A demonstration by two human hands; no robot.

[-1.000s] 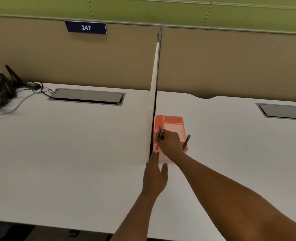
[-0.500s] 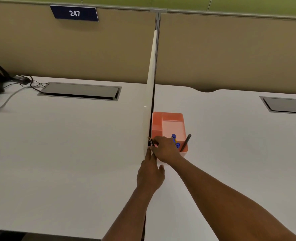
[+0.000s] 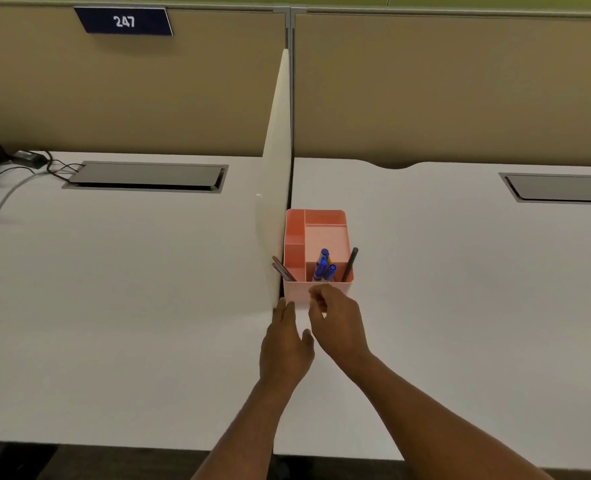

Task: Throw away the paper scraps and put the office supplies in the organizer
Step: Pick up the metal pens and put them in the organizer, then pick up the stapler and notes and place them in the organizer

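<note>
1. Two white tables stand side by side, parted by an upright cream divider (image 3: 277,188) that runs from the tan back panel toward the near edge.
2. A pink organizer (image 3: 316,251) sits on the right table (image 3: 460,289), pressed against the table's left edge and the divider, about midway between the back and near edges.
3. The organizer's near compartments hold pens standing tilted: blue markers (image 3: 323,266) in the middle, a dark pen (image 3: 350,263) at the near right corner, and brownish pens (image 3: 282,269) at the near left corner, leaning toward the divider.
4. The organizer's far compartments look empty.
5. The right hand (image 3: 337,322) hovers just in front of the organizer's near wall, fingers loosely curled and holding nothing.
6. The left hand (image 3: 285,344) lies flat and open at the near end of the divider, fingertips touching or nearly touching its end, holding nothing.
7. The two hands are close together, the left thumb just beside the right wrist.
8. On the left table (image 3: 114,306), a grey cable hatch (image 3: 145,176) sits near the back edge, with dark cables (image 3: 27,164) running to the far left corner.
9. A second hatch (image 3: 564,188) is set near the right table's back edge.
10. A blue sign (image 3: 124,21) reading 247 is fixed on the back panel.
</note>
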